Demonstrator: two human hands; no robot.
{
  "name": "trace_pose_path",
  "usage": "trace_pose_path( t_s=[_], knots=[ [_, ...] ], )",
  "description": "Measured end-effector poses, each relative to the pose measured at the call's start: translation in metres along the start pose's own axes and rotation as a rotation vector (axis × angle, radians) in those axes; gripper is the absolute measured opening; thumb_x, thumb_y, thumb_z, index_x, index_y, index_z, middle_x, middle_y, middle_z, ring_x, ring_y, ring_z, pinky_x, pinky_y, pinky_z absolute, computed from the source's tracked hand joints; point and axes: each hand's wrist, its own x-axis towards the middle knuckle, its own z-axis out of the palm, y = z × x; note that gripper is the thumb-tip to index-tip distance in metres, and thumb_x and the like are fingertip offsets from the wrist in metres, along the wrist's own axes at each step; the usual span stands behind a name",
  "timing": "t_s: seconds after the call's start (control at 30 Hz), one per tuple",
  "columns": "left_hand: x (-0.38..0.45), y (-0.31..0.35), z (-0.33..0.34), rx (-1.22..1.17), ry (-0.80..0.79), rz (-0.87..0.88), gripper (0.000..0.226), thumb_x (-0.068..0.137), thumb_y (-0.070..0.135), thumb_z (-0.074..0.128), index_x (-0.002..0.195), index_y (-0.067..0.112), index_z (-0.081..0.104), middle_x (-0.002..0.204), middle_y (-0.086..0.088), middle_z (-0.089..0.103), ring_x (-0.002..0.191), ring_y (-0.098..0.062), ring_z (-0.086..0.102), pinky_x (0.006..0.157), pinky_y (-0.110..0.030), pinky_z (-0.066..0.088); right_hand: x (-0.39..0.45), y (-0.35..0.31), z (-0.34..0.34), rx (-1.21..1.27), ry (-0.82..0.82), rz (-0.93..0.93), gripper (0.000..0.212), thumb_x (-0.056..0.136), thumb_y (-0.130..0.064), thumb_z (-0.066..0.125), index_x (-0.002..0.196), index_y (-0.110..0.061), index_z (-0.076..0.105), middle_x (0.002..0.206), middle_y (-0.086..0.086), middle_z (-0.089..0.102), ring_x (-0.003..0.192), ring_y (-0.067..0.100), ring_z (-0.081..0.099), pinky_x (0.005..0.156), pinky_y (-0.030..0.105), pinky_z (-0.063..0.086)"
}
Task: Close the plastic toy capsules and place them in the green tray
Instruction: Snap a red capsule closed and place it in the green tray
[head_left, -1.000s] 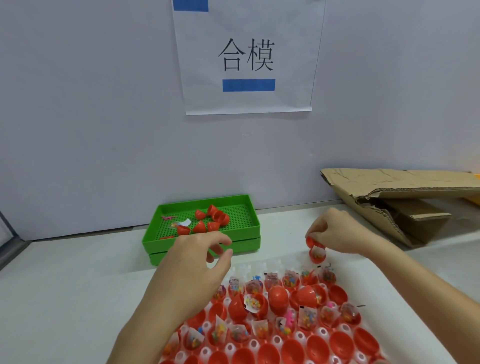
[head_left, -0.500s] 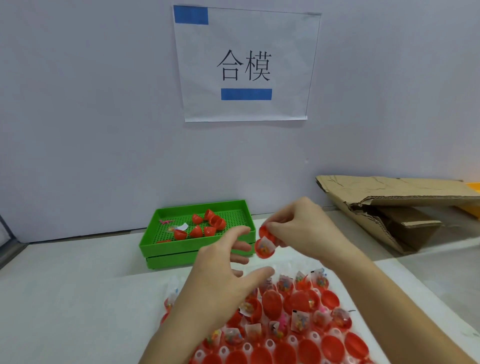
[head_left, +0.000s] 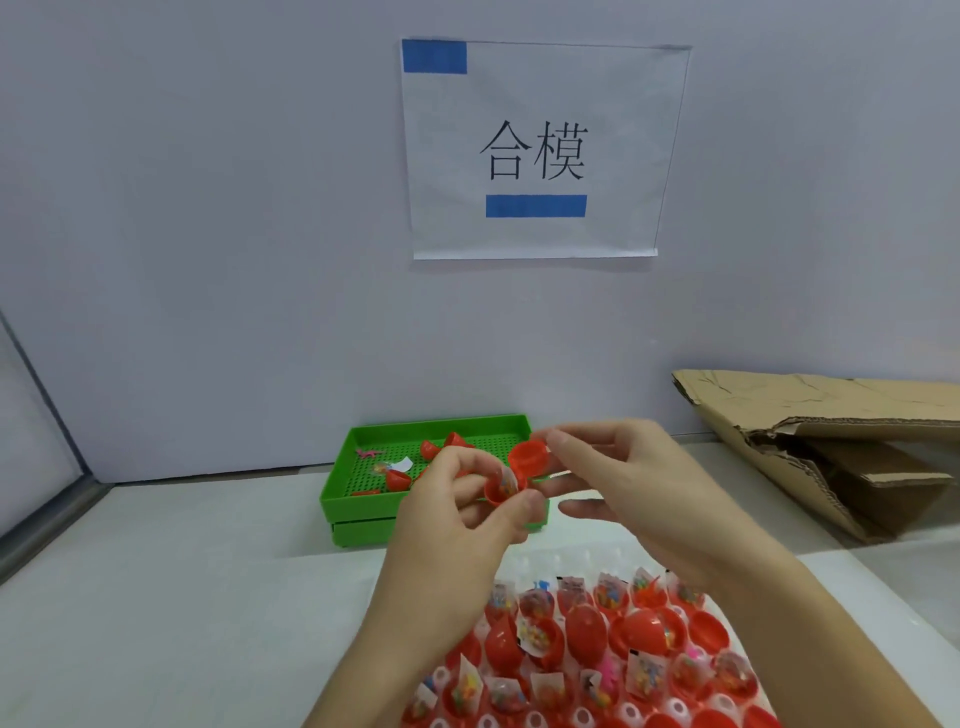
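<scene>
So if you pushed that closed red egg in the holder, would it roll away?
Probably not while it sits there: the closed red egg rests in the holder among other halves. On the bare table its round, smooth shell would likely roll. It looks light, thin plastic.

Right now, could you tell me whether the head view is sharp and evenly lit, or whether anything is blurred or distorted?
Head view: lighting is soft and even, with no strong glare; the wall sign is sharp; the left hand and right hand, holding the open capsule, look slightly soft; wide-angle distortion tilts the wall edge at the far left.
</scene>
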Motion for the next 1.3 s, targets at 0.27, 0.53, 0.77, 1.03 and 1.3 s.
trace_pose_path(
  t_s=[0.27,0.53,0.77,1.03,1.3],
  knots=[
    [0.002,0.003,-0.007,-0.218,0.017,0.026,0.021,0.082,0.013,0.072,0.100,0.008,0.062,0.089,-0.004,0.077,0.078,-0.021,0.076,0.067,-0.019,0.057,0.002,0.003,-0.008,0.039,-0.029,-0.077,0.013,0.093,-0.016,0.067,0.101,-0.019,0.077,0.093,0.003,0.078,0.088,0.016,0.074,0.074,0.022,0.056],
    [0.004,-0.005,-0.010,-0.089,0.029,0.069,0.022,0.079,0.014,0.079,0.097,0.024,0.072,0.092,0.002,0.076,0.084,-0.016,0.075,0.076,-0.022,0.058,0.002,0.003,-0.007,0.133,-0.061,-0.122,0.023,0.087,-0.017,0.070,0.110,-0.014,0.067,0.098,0.004,0.078,0.091,0.020,0.075,0.081,0.026,0.060],
    [0.004,-0.006,-0.013,-0.045,0.008,0.084,0.031,0.080,0.018,0.078,0.108,0.028,0.070,0.096,0.004,0.076,0.093,-0.013,0.073,0.084,-0.034,0.060,-0.001,0.000,-0.016,0.059,-0.081,-0.219,0.024,0.077,-0.004,0.076,0.100,-0.011,0.070,0.091,0.005,0.078,0.085,0.017,0.075,0.072,0.017,0.054],
    [0.004,-0.003,-0.012,-0.068,-0.012,0.135,0.027,0.073,0.031,0.077,0.098,0.034,0.070,0.097,0.001,0.076,0.094,-0.018,0.072,0.083,-0.035,0.060,-0.002,-0.001,-0.018,0.033,-0.114,-0.286,0.025,0.078,-0.025,0.074,0.103,-0.027,0.070,0.099,0.002,0.076,0.091,0.018,0.074,0.082,0.028,0.059],
    [0.004,0.001,-0.016,-0.081,-0.083,0.120,0.026,0.076,0.028,0.081,0.100,0.030,0.071,0.098,-0.001,0.076,0.093,-0.020,0.073,0.086,-0.036,0.059,-0.010,-0.009,-0.013,-0.329,-0.043,-0.531,0.024,0.078,-0.046,0.075,0.101,-0.038,0.075,0.105,-0.018,0.072,0.110,0.009,0.064,0.088,0.034,0.051]
  ],
)
